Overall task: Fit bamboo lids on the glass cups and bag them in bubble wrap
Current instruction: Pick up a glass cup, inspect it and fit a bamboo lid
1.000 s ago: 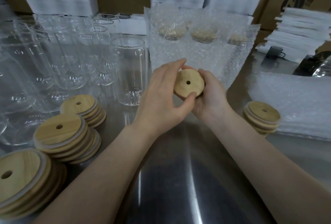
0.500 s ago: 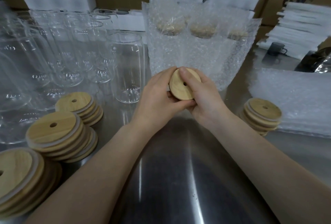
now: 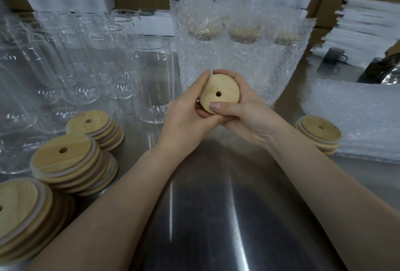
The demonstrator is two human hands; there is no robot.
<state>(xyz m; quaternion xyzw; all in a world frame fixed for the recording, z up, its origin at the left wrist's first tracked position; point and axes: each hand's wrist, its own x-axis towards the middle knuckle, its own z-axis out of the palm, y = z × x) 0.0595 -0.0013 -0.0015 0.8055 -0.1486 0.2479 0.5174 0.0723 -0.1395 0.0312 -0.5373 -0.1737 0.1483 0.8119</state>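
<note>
Clamping one bamboo lid [image 3: 219, 93] between left hand [image 3: 186, 119] and right hand [image 3: 249, 117], pressed together above the counter [image 3: 205, 216]. Pinned at its near edge by the right thumb, cupped along its left rim by left fingers. Now turned flat-face toward the camera, centre hole showing, where half a second ago tilted nearly edge-on. Hemmed in by the nearest glass cup [image 3: 151, 80] just left, bagged cups [image 3: 238, 49] close behind, lid stacks [image 3: 65, 156] far left, a smaller stack [image 3: 318, 134] right. Open steel in front, toward the body.
</note>
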